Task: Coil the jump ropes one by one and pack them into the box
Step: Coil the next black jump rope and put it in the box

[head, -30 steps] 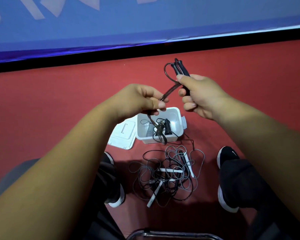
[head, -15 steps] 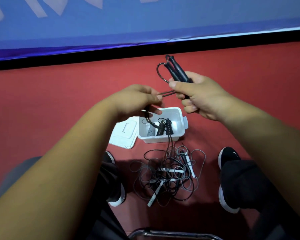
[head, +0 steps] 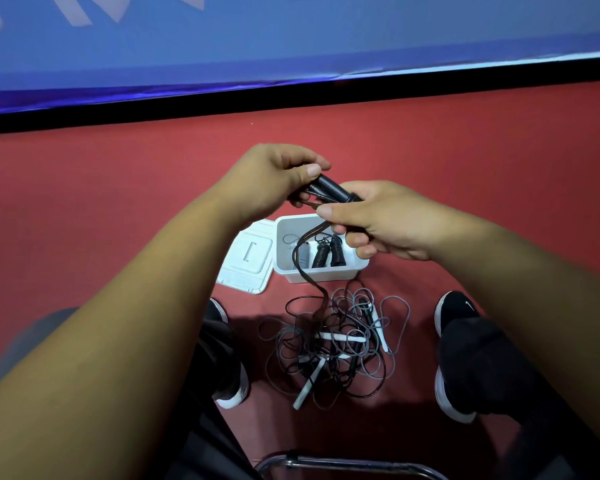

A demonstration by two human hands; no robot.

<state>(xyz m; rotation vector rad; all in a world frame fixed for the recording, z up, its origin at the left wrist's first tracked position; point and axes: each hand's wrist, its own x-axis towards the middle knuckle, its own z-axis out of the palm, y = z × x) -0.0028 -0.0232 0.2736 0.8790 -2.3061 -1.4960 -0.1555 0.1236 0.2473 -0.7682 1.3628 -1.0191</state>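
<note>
**Rope handles gripped by both hands above open box**

At frame centre, the left hand and right hand both grip a pair of black handles, thumbs on top. The dark cord drops from under the right thumb, crosses the white box and joins the tangled ropes on the red floor at lower centre. Coiled ropes stand inside the box. The lid lies touching its left side.

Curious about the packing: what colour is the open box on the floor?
White; the box shows best in the head view, beside its white lid.
</note>
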